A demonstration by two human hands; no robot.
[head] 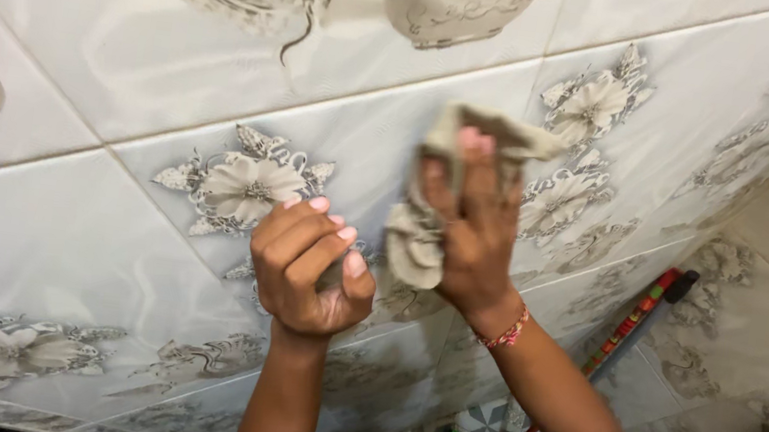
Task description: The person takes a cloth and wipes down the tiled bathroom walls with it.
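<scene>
Item: my right hand grips crumpled beige cloth rag, pressed flat vs glossy white floral wall tile for contact. Left hand curled shut, empty, knuckles braced on tile. Broom w/ red handle leans nearby.

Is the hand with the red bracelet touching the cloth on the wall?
Touching. The head view shows the right hand spread flat over the grey cloth, its fingers pressing it against the flowered tile wall.
</scene>
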